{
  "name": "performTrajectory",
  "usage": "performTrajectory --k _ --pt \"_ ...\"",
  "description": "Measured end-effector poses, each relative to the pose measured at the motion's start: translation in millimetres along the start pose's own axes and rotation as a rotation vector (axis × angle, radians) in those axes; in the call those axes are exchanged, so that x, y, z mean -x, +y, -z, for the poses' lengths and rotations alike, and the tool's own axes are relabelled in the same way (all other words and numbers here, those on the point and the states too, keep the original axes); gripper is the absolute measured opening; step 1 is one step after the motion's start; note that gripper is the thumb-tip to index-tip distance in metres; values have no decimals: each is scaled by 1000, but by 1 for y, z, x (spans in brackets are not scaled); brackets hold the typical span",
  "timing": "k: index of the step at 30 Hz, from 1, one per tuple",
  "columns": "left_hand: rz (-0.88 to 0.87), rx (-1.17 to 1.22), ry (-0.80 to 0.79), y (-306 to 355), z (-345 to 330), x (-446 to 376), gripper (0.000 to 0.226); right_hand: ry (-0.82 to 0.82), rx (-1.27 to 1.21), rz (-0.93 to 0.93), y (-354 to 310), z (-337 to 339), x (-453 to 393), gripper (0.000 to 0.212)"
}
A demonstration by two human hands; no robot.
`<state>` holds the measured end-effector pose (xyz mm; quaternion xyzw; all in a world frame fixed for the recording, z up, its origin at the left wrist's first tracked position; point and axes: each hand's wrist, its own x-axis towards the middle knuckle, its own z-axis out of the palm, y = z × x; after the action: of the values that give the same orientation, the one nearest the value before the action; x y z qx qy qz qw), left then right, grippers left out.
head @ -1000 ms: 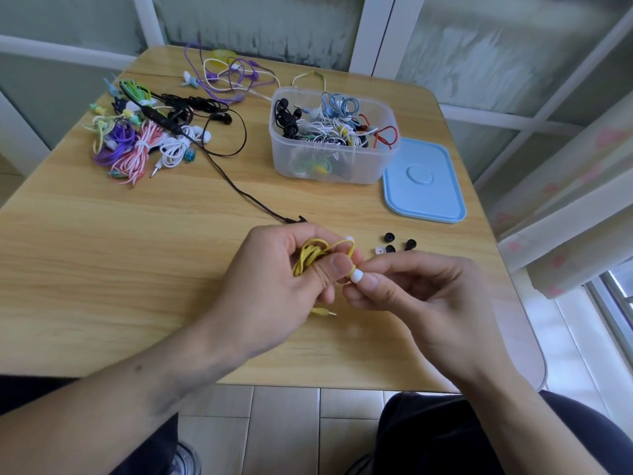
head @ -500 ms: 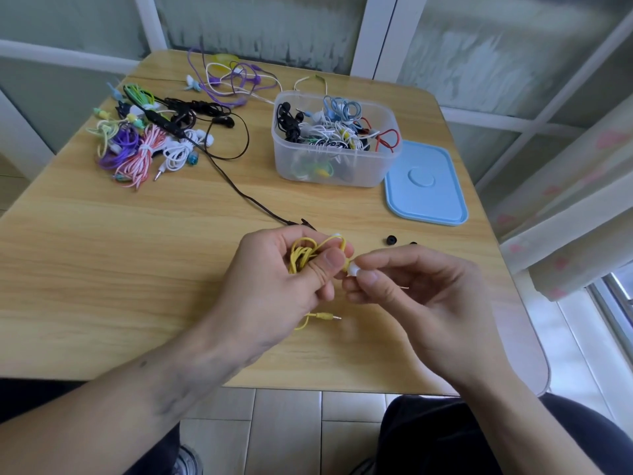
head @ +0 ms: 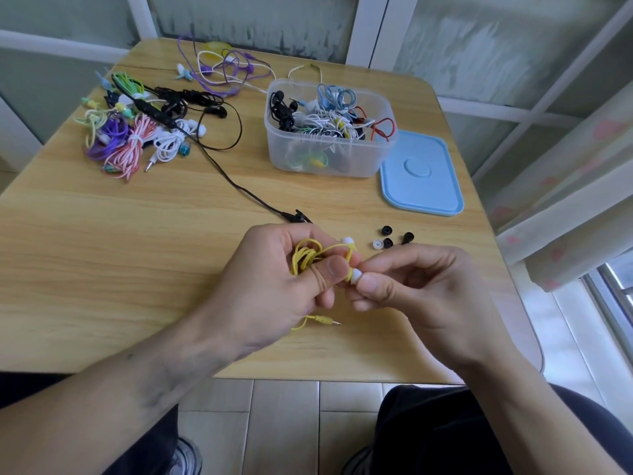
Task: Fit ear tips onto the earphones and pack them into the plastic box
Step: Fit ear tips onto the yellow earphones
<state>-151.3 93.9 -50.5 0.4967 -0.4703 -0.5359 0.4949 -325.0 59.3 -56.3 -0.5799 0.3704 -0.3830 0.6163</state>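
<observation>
The second yellow earbud (head: 348, 242), white-tipped, now stands up clear above the left hand (head: 274, 279), where half a second ago it was hidden; the white ear tip (head: 355, 275) sits further onto the bud pinched by the right hand (head: 421, 293); the loose ear tips (head: 387, 242) beyond show again.

Just past my right hand (head: 421, 296) lie four loose tips: three black (head: 387, 230) and one clear (head: 377, 244). Farther off, one box (head: 329, 159) and one lid (head: 421, 173). My left hand (head: 274, 279) holds one yellow earphone (head: 305, 257) with two white tips (head: 356, 275)
</observation>
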Motion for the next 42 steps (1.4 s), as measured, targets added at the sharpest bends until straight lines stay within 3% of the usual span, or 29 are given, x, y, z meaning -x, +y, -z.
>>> performTrajectory --k 8,12,21,26,32,38,42 --pt "106 127 -15 -3 -1 2 13 -51 112 158 2 4 -2 12" --pt "92 87 -19 -2 -2 3 6 -48 166 149 1 4 -1 10" --pt "-190 -140 85 2 -8 6 10 18 -295 -136 8 -9 1 12" --pt "-188 -73 84 5 -6 8 12 -7 -14 96 -1 -5 0 11" --pt "35 39 -17 7 -1 3 7 -22 215 265 -4 5 2 10" --pt "182 93 -141 8 5 0 16 -65 304 305 -5 13 1 8" --pt "168 42 -153 9 3 1 13 -101 321 262 -7 18 0 15"
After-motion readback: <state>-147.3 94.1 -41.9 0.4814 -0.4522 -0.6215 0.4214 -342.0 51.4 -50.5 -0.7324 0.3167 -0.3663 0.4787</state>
